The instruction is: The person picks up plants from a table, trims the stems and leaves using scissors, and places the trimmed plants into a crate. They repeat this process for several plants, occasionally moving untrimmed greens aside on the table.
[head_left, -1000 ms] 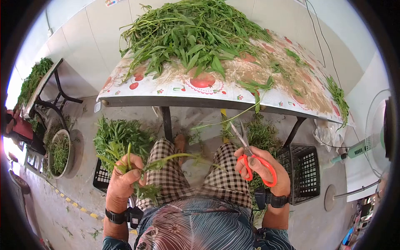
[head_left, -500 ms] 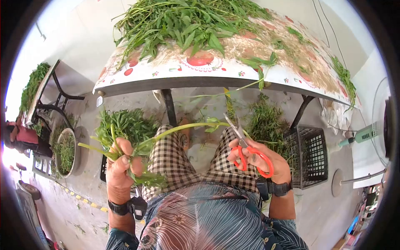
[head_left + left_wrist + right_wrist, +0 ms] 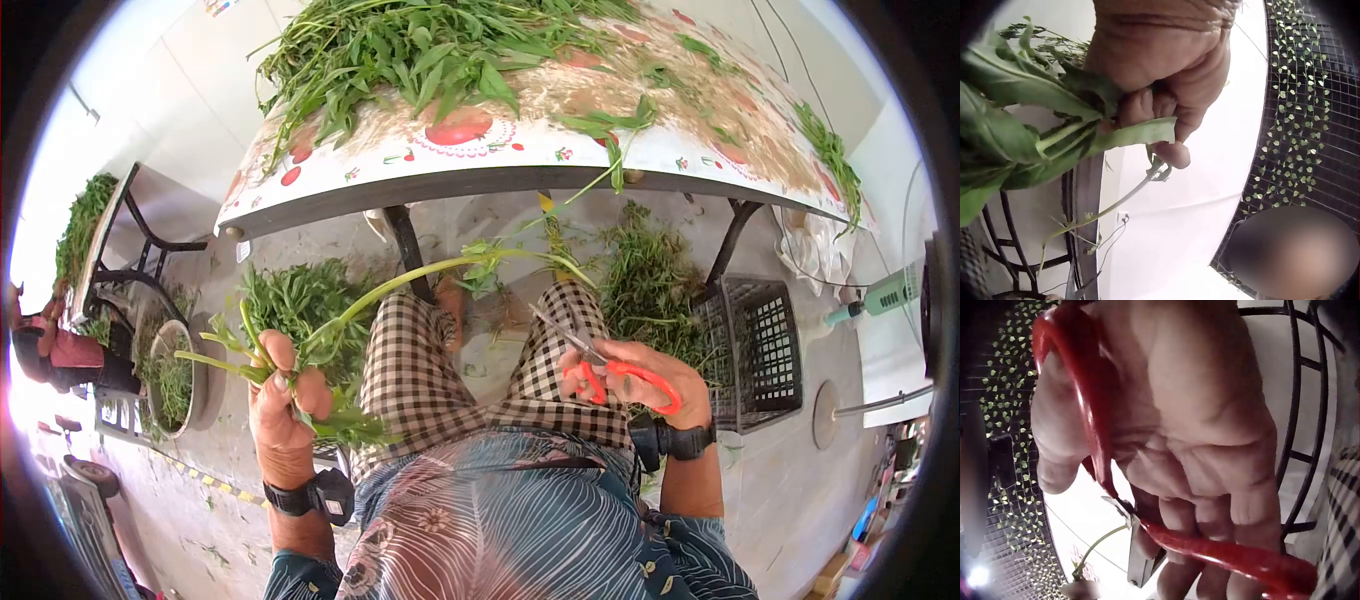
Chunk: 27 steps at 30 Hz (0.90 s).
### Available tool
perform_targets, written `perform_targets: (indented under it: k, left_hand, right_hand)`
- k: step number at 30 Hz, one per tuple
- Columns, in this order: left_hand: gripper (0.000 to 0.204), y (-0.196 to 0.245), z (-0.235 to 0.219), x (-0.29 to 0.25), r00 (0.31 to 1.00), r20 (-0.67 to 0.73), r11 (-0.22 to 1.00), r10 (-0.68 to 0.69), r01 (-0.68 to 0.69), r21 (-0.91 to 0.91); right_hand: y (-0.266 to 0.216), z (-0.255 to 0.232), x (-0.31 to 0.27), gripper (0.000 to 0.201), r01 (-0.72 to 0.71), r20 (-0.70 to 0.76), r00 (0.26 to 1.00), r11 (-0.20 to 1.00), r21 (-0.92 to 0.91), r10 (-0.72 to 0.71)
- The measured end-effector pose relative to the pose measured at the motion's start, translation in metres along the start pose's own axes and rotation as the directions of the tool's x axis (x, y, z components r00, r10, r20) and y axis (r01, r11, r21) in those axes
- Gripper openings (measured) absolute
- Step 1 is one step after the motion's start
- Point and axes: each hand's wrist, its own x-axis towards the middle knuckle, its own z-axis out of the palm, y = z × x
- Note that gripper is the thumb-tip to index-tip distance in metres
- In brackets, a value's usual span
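A: State the layout, starting at the left.

B: Left side of the head view: a round tub (image 3: 197, 392) containing greens. Left of centre, the left hand (image 3: 285, 395) has its fingers curled round leafy stems (image 3: 225, 366); short ends project up and left, and leaves (image 3: 355, 427) hang at its lower right.

A: Position of the long stem?

B: The long stem (image 3: 400, 281) arches across the centre — thicker end at the left hand, thin end above the scissors and apart from them in this view.

A: Handling properties?

B: Probably light, pliable and moist, liable to kink or bruise under hard pressure. Best hold: the thick, firmer end, with light finger force.

A: Right side?

B: Right of centre, red-handled scissors (image 3: 603, 362), tips pointing up and left. The right hand (image 3: 660, 375) holds them, thumb through one loop, the other handle across its fingers. Far right: a black plastic crate (image 3: 770, 345).
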Motion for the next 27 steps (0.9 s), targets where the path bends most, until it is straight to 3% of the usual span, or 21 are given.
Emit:
perform_targets:
  k: [1, 4, 7, 9, 16, 18, 20, 22, 24, 27]
  left_hand:
    - [0.029, 0.000, 0.000, 0.000, 1.000, 0.003, 1.000, -0.007, 0.007, -0.013]
    - [0.031, 0.000, -0.001, 0.000, 0.999, 0.025, 0.998, -0.024, 0.025, -0.054]
    - [0.030, 0.000, -0.001, 0.001, 0.994, 0.107, 0.998, -0.021, 0.027, -0.056]
    - [0.027, 0.000, 0.002, 0.005, 0.976, 0.217, 1.000, -0.004, 0.005, -0.007]
    - [0.028, -0.001, -0.001, 0.003, 0.982, 0.190, 1.000, 0.015, -0.012, -0.022]
    - [0.028, -0.001, -0.003, 0.003, 0.974, 0.228, 0.999, 0.013, -0.005, -0.037]
    - [0.027, -0.001, -0.002, 0.002, 0.967, 0.255, 0.999, 0.022, -0.010, -0.050]
    - [0.027, -0.001, -0.001, 0.001, 0.961, 0.274, 0.997, 0.032, -0.012, -0.076]
    - [0.026, -0.001, 0.001, 0.002, 0.956, 0.289, 0.993, 0.046, -0.012, -0.120]
    - [0.026, -0.001, 0.003, 0.004, 0.943, 0.333, 0.992, 0.030, 0.013, -0.128]
  right_hand:
    - [0.000, -0.001, 0.000, 0.057, -0.005, -0.001, 1.000, 0.999, 0.041, 0.005]
    - [0.003, 0.002, 0.002, 0.066, 0.190, 0.051, 0.982, 0.932, -0.309, -0.183]
    - [-0.004, 0.010, 0.012, 0.070, 0.104, -0.036, 0.992, 0.938, -0.332, -0.123]
    - [0.000, 0.012, 0.020, 0.059, 0.179, -0.026, 0.980, 0.936, -0.305, -0.196]
    - [-0.001, 0.020, 0.014, 0.043, 0.376, 0.083, 0.927, 0.899, -0.225, -0.367]
    - [0.001, 0.018, 0.018, 0.036, 0.560, -0.079, 0.789, 0.766, -0.315, -0.610]
    - [0.002, 0.015, 0.022, 0.025, 0.682, -0.255, 0.588, 0.640, -0.355, -0.768]
    - [-0.006, 0.012, 0.025, 0.028, 0.713, -0.291, 0.536, 0.609, -0.347, -0.792]
    - [-0.007, 0.013, 0.026, 0.035, 0.674, -0.269, 0.530, 0.592, -0.442, -0.804]
    - [0.001, 0.024, 0.033, 0.041, 0.570, -0.195, 0.574, 0.559, -0.603, -0.796]
